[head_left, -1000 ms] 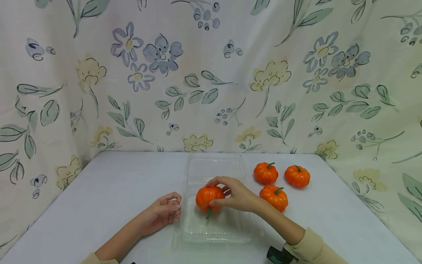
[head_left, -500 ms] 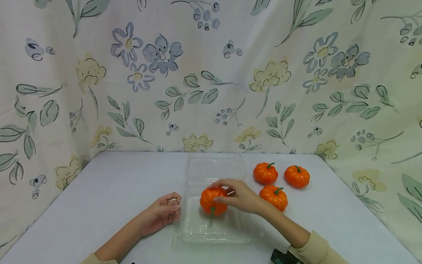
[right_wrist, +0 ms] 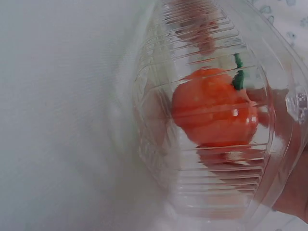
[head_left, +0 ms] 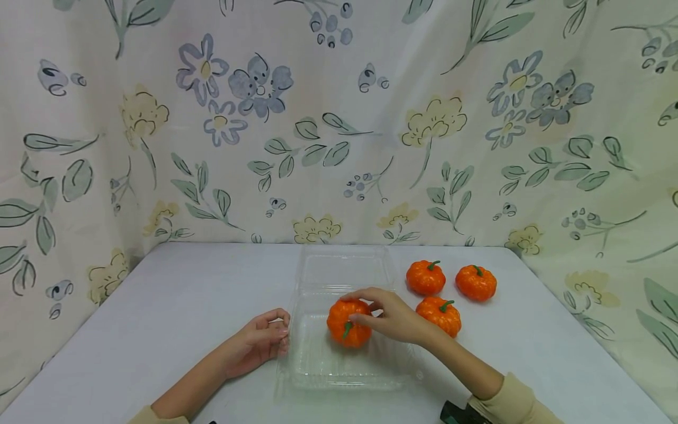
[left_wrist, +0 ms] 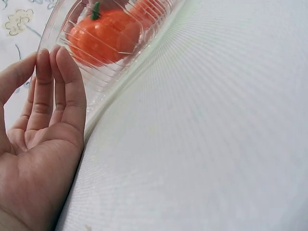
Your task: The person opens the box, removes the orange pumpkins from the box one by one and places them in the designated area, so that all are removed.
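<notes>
In the head view a clear plastic clamshell container point(head_left: 318, 371) lies with its lid folded back. My right hand point(head_left: 392, 318) reaches in over its right side and holds a small orange toy pumpkin point(head_left: 339, 330), thumb in front and fingers over the top. The pumpkin's green stem points toward me. At the container's left wall, my left hand point(head_left: 256, 344) pinches the rim between thumb and fingertips, as the left wrist view shows with the hand point(left_wrist: 45, 125) palm up. Through the ribbed wall in the right wrist view, the pumpkin point(right_wrist: 211, 108) appears low inside the container.
Right of the container sit three more orange pumpkins: one at the back point(head_left: 425, 278), another farther right point(head_left: 476, 283), and a nearer one point(head_left: 442, 317) beside my right forearm. A white table point(head_left: 185, 282) ends at a floral curtain point(head_left: 344, 118).
My right hand has shifted the pumpkin slightly to the right inside the container, and its stem has tipped up more toward me. The left hand stays in place.
</notes>
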{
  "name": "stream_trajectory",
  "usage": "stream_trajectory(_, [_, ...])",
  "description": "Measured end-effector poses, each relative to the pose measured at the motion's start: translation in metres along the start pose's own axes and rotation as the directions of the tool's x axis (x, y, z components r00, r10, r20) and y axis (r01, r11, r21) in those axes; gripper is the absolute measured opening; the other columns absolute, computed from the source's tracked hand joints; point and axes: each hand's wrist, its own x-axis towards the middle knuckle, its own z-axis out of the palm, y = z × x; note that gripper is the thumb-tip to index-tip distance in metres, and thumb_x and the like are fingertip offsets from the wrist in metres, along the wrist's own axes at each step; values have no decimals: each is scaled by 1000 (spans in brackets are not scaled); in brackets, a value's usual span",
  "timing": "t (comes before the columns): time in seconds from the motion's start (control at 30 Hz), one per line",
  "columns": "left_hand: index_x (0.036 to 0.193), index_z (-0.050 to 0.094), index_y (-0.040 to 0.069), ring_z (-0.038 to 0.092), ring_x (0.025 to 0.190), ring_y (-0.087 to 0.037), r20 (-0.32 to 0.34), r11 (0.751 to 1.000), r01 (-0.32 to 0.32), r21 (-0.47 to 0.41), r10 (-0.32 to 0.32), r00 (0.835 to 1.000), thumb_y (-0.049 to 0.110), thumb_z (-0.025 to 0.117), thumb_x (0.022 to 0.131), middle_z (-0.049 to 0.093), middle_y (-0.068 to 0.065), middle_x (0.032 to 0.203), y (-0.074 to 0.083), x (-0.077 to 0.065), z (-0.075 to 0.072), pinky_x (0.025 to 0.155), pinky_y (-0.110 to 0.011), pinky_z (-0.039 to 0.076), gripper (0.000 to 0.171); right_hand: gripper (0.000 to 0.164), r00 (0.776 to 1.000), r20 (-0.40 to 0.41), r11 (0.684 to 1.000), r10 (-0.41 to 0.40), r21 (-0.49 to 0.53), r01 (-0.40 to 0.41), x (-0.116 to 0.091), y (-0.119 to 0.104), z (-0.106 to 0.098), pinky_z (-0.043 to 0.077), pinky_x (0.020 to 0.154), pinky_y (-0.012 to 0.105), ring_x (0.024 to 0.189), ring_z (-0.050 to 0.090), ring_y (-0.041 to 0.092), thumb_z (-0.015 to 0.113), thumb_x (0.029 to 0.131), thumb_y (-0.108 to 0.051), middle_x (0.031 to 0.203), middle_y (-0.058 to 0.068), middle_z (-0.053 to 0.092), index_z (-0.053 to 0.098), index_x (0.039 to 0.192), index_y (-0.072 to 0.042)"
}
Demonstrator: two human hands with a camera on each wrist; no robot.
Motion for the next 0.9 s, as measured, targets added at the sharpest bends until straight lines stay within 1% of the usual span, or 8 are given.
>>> stream_trajectory(0.17, [114, 53, 15, 64, 86, -6, 3, 1000, -1, -1, 1, 1000, 1, 43, 109, 64, 8, 93, -1, 0, 0, 82, -23, 55, 18, 44, 999, 9, 999, 35, 24, -35, -3, 2, 0, 60, 93, 40, 119, 66, 36, 71, 102, -20, 146, 14, 62, 61, 143, -10])
stream_trajectory(0.27, [114, 53, 15, 64, 86, -6, -3, 1000, 3, 1, -3, 1000, 1, 43, 109, 64, 8, 94, -1, 0, -1, 82, -24, 55, 18, 49, 998, 18, 997, 55, 53, -56, -4, 2, 0, 60, 93, 37, 122, 64, 39, 74, 100, -18, 148, 15, 59, 59, 145, -10])
stream_trajectory(0.4, [115, 53, 15, 64, 87, -6, -4, 1000, 4, 4, -4, 1000, 1, 44, 109, 64, 8, 94, -2, 1, -3, 82, -24, 55, 17, 57, 998, 17, 995, 63, 77, -64, -4, 2, 1, 61, 92, 34, 124, 62, 42, 81, 94, -13, 148, 17, 58, 58, 146, -9])
stream_trajectory(0.5, [115, 53, 15, 65, 87, -6, 0, 1000, 0, 6, 0, 1000, 1, 44, 109, 64, 8, 95, -3, 1, -4, 83, -24, 55, 17, 62, 997, 2, 996, 74, 53, -74, -3, 1, 3, 60, 92, 33, 122, 61, 40, 85, 90, -13, 147, 17, 58, 58, 146, -9])
stream_trajectory(0.67, [114, 53, 16, 65, 87, -6, -6, 1000, 5, 3, -5, 1000, 2, 44, 109, 64, 9, 94, -2, 1, -3, 83, -24, 55, 18, 68, 995, -22, 995, 99, -1, -99, -1, 1, 9, 60, 92, 34, 121, 60, 35, 90, 85, -18, 144, 16, 56, 58, 145, -13])
stream_trajectory(0.77, [114, 53, 16, 64, 87, -6, -9, 1000, 12, 0, -12, 1000, 2, 44, 109, 63, 9, 94, -1, 1, -2, 83, -24, 55, 17, 70, 995, -28, 995, 100, -17, -100, -1, 1, 11, 60, 92, 34, 121, 60, 33, 92, 84, -20, 142, 15, 57, 58, 145, -14])
stream_trajectory(0.9, [114, 52, 15, 64, 87, -6, -8, 1000, 14, -1, -14, 1000, 2, 44, 109, 63, 8, 94, 0, 0, -1, 83, -24, 55, 17, 71, 995, -36, 996, 88, -21, -89, -1, 0, 12, 60, 91, 32, 120, 60, 33, 92, 83, -20, 140, 15, 57, 58, 145, -14])
